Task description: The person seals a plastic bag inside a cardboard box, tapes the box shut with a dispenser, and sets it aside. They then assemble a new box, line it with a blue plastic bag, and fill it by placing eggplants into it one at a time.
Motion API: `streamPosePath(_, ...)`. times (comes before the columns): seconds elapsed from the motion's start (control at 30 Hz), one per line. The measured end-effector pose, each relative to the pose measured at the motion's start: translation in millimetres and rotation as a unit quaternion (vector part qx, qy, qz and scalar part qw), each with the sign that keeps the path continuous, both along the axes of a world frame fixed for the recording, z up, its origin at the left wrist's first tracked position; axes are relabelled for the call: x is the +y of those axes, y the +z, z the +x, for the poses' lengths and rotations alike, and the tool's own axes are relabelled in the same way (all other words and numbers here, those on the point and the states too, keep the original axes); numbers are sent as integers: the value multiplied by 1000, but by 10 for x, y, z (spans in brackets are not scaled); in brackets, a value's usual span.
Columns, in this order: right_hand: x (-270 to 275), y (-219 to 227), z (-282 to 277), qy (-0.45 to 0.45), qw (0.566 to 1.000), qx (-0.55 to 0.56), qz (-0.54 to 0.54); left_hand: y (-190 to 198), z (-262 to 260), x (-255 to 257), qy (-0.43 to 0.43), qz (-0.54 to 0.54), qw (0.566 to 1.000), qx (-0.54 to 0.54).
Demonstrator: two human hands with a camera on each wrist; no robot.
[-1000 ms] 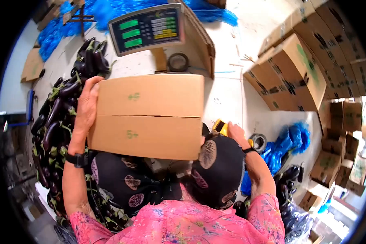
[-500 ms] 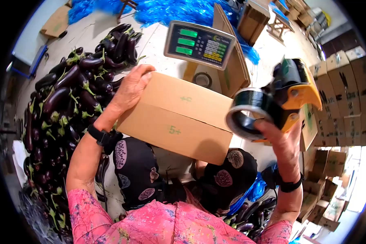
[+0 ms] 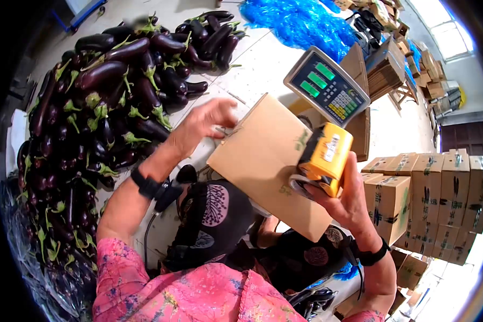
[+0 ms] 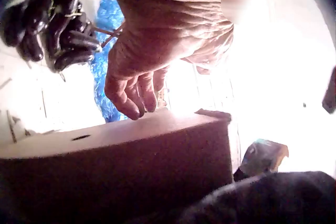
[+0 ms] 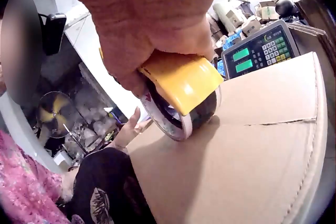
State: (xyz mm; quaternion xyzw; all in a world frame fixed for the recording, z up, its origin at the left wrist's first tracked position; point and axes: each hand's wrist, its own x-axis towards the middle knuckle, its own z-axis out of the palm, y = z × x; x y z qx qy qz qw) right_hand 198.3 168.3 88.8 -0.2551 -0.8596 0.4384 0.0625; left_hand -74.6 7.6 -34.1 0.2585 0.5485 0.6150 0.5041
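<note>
A closed cardboard box point(image 3: 260, 155) with green marks sits tilted across the person's knees in the head view. The right hand point(image 3: 351, 196) grips a yellow tape dispenser point(image 3: 334, 150) over the box's right part. In the right wrist view its tape roll point(image 5: 205, 109) is right at the cardboard, close to the seam between the flaps. The left hand point(image 3: 205, 124) is beside the box's far left edge with nothing in it. Its fingers point(image 4: 122, 98) hang loosely bent just over that edge in the left wrist view.
A big pile of eggplants point(image 3: 118, 102) covers the floor at left. A scale display point(image 3: 327, 86) stands beyond the box, with cardboard sheets point(image 3: 362, 137) behind it. Stacked boxes point(image 3: 432, 188) fill the right side. Blue plastic film point(image 3: 295, 29) lies at the back.
The right hand has lifted the tape dispenser from beside the right knee and brought it over the box. The box has turned clockwise, and the left hand has loosened from its edge.
</note>
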Motion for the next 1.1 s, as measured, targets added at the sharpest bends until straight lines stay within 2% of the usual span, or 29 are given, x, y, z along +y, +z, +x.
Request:
streamPosePath(0.07,-3,16,45,-2,1000,-20,20,0,93,-204,-69,-46,970,230)
streamPosePath(0.1,-10,-14,54,-1,1000,3,28,51,189,-265,-18,-28,948,317)
streamPosePath(0.13,-17,-41,59,2,999,26,36,111,284,-289,32,-23,951,307)
streamPosePath(0.2,-55,-39,60,-11,999,17,26,165,364,-310,83,20,919,385)
streamPosePath(0.3,-41,-55,69,-2,999,22,24,49,372,-267,114,70,872,471)
streamPosePath(0.43,-26,-91,130,-13,1000,-1,15,-44,409,-284,155,9,917,368)
streamPosePath(0.5,-2,-110,156,-23,1000,-4,6,-293,346,-379,174,-49,935,304)
streamPosePath(0.53,3,-107,165,-17,1000,3,8,-644,246,-454,214,-71,924,308)
streamPosePath(0.6,6,-105,165,-6,1000,16,14,-948,92,-684,163,-157,890,395)
streamPosePath(0.7,-12,-67,138,1,999,-1,49,-902,-63,-750,127,-2,770,625)
streamPosePath(0.73,-12,-50,104,-2,998,-6,57,-681,-47,-723,144,-3,811,567)
streamPosePath(0.8,0,-62,95,5,998,-9,59,23,43,-536,173,3,878,447)
streamPosePath(0.87,3,-88,104,19,995,-6,95,403,126,-409,93,42,959,264)
streamPosePath(0.9,-14,-88,102,12,995,-14,93,547,180,-332,50,61,983,167)
streamPosePath(0.97,-35,-63,60,24,991,-26,127,776,354,-119,-18,60,997,37)
streamPosePath(1.07,-38,-61,42,36,988,-37,148,905,504,137,-102,26,994,36)
streamPosePath(1.1,-43,-43,16,42,987,-36,152,920,524,183,-116,44,992,30)
